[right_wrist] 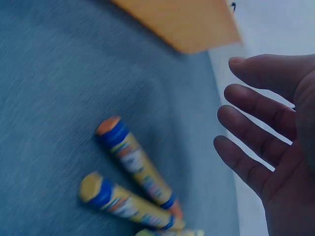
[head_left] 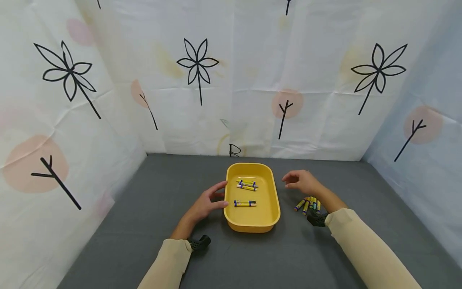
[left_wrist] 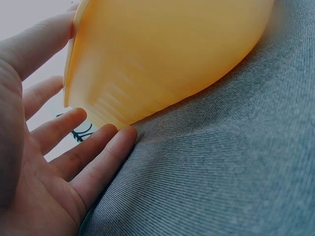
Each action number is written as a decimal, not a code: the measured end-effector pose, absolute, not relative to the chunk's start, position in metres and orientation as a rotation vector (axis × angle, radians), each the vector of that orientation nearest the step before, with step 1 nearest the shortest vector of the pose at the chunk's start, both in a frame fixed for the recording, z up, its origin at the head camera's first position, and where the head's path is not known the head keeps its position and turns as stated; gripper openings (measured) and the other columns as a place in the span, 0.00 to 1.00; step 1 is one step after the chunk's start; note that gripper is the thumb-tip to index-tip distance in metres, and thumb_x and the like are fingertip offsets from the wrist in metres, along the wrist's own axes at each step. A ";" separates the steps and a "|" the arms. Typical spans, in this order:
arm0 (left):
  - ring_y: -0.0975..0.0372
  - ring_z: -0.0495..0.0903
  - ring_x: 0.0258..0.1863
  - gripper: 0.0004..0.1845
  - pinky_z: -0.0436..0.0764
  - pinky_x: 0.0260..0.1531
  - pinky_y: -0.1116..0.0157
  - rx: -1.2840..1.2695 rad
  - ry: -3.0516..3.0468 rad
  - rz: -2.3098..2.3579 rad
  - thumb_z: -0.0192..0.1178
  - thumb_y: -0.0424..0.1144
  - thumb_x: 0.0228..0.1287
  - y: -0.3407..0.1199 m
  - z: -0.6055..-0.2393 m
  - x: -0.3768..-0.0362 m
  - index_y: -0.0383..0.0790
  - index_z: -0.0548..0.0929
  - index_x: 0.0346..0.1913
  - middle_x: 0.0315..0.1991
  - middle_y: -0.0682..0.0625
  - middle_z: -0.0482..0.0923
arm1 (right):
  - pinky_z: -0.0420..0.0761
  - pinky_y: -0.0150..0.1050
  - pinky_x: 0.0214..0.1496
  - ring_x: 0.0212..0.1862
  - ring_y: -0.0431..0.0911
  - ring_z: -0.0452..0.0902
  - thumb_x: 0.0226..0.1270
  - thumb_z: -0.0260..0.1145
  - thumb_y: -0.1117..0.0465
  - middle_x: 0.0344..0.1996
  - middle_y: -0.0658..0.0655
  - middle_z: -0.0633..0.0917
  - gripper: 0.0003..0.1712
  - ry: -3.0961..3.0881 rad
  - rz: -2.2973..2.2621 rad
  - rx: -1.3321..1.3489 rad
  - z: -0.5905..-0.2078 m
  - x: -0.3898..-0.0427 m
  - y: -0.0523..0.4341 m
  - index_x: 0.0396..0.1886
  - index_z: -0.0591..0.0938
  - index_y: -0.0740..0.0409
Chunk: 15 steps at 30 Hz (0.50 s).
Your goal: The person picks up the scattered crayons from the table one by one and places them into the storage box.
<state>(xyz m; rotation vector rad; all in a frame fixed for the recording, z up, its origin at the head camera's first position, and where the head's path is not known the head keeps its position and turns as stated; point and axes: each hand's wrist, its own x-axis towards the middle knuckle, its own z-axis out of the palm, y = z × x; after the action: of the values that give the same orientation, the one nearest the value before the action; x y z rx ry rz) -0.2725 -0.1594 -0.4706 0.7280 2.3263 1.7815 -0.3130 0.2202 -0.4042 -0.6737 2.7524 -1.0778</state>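
Note:
A yellow plastic bin [head_left: 252, 218] stands on the grey table, with several crayons [head_left: 247, 185] in its far part and two more crayons [head_left: 245, 203] nearer the front. My left hand [head_left: 203, 205] touches its left side, thumb and fingertips at the rim and fingers spread. In the left wrist view, the fingers [left_wrist: 101, 167] lie fairly straight beside the bin wall [left_wrist: 162, 59]. To the right of the bin hovers my right hand [head_left: 304, 182], fingers loosely bent around nothing. Below it lies a loose pile of crayons [head_left: 308, 204], yellow-wrapped with blue bands; the right wrist view shows an orange-tipped crayon [right_wrist: 140, 162].
A white cloth backdrop [head_left: 249, 76] with printed flowers and trees rises behind the table [head_left: 144, 224] and along both sides. Black wrist cameras sit on the left wrist [head_left: 200, 243] and right wrist [head_left: 317, 218].

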 end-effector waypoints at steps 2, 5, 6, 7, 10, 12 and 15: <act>0.47 0.71 0.61 0.39 0.71 0.58 0.48 0.730 2.328 1.782 0.66 0.43 0.63 -0.160 -0.471 -0.272 0.45 0.62 0.74 0.72 0.43 0.60 | 0.79 0.51 0.51 0.48 0.56 0.79 0.66 0.65 0.69 0.46 0.67 0.83 0.13 2.750 -1.050 -0.684 -0.409 -0.311 0.223 0.49 0.81 0.69; 0.47 0.71 0.61 0.39 0.71 0.58 0.48 0.735 2.325 1.787 0.66 0.43 0.63 -0.160 -0.472 -0.272 0.45 0.62 0.74 0.72 0.44 0.60 | 0.79 0.51 0.50 0.47 0.55 0.80 0.66 0.65 0.68 0.44 0.65 0.84 0.13 2.745 -0.998 -0.714 -0.415 -0.307 0.228 0.49 0.81 0.68; 0.47 0.71 0.61 0.38 0.71 0.58 0.48 0.735 2.324 1.787 0.66 0.42 0.63 -0.160 -0.472 -0.272 0.45 0.62 0.74 0.72 0.44 0.60 | 0.79 0.51 0.50 0.46 0.55 0.80 0.65 0.66 0.68 0.44 0.64 0.84 0.13 2.744 -0.980 -0.725 -0.417 -0.306 0.229 0.49 0.81 0.68; 0.47 0.71 0.61 0.38 0.70 0.59 0.48 0.736 2.320 1.790 0.66 0.41 0.63 -0.160 -0.472 -0.272 0.45 0.62 0.74 0.72 0.44 0.60 | 0.79 0.51 0.49 0.46 0.55 0.80 0.65 0.66 0.68 0.44 0.63 0.84 0.13 2.744 -0.958 -0.741 -0.418 -0.304 0.231 0.49 0.82 0.68; 0.47 0.70 0.62 0.37 0.69 0.59 0.47 0.728 2.312 1.781 0.64 0.37 0.64 -0.159 -0.470 -0.272 0.44 0.61 0.75 0.73 0.44 0.59 | 0.80 0.50 0.48 0.46 0.55 0.80 0.64 0.67 0.68 0.43 0.61 0.84 0.13 2.745 -0.900 -0.775 -0.421 -0.299 0.235 0.48 0.82 0.66; 0.45 0.69 0.62 0.37 0.68 0.60 0.46 0.734 2.300 1.777 0.63 0.34 0.65 -0.158 -0.466 -0.271 0.41 0.60 0.75 0.73 0.42 0.58 | 0.80 0.50 0.47 0.46 0.55 0.80 0.63 0.68 0.68 0.43 0.60 0.84 0.14 2.731 -0.871 -0.803 -0.422 -0.296 0.236 0.48 0.82 0.66; 0.41 0.68 0.62 0.37 0.68 0.60 0.44 0.747 2.284 1.766 0.61 0.31 0.65 -0.157 -0.454 -0.264 0.34 0.57 0.75 0.73 0.36 0.56 | 0.80 0.50 0.47 0.47 0.55 0.80 0.61 0.69 0.68 0.43 0.60 0.85 0.14 2.713 -0.825 -0.822 -0.422 -0.294 0.238 0.48 0.82 0.64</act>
<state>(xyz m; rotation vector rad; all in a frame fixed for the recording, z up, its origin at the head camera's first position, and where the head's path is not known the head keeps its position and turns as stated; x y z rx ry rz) -0.2645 -0.1573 -0.4544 0.7468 2.2840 1.7656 -0.2935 0.2380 -0.4224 -0.8222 2.7126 -0.8250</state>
